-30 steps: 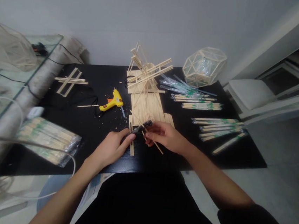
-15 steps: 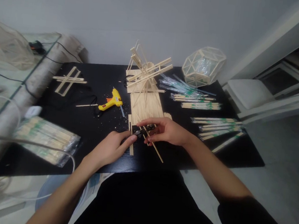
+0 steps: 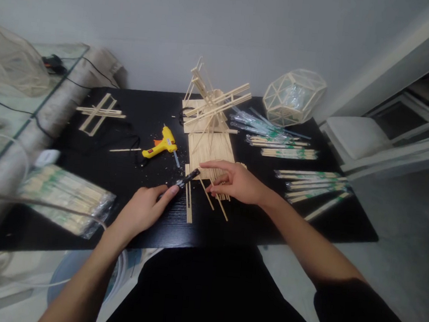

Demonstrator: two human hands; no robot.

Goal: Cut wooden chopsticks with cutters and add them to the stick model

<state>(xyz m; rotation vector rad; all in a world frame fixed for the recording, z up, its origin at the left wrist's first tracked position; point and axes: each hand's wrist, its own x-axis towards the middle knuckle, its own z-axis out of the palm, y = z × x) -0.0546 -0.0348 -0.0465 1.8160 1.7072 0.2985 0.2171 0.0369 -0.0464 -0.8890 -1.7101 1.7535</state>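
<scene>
My left hand [image 3: 147, 207] is closed round a slim black hand tool [image 3: 189, 177] whose exact kind I cannot make out; it points up and right. Over the front end of a panel of light wooden sticks [image 3: 207, 153] is my right hand [image 3: 235, 182]. Its index finger is stretched out left, while the thumb and other fingers pinch a thin wooden stick [image 3: 222, 208] that slants toward me. A second loose stick [image 3: 207, 194] lies just left of these fingers. Beside the panel's front left corner lie several short sticks [image 3: 188, 201]. A windmill-like stick model [image 3: 214, 105] stands behind the panel.
A yellow glue gun [image 3: 162, 144] lies left of the panel, near a stick cross [image 3: 100, 113]. Packs of sticks [image 3: 68, 198] lie front left, with more bundles [image 3: 289, 152] at right. A stick polyhedron [image 3: 294, 98] stands at the back of the black table [image 3: 159, 100].
My left hand has drawn back leftward with the black tool, away from my right hand. The tool now shows more fully. The pinched stick's near end has shifted slightly up and left.
</scene>
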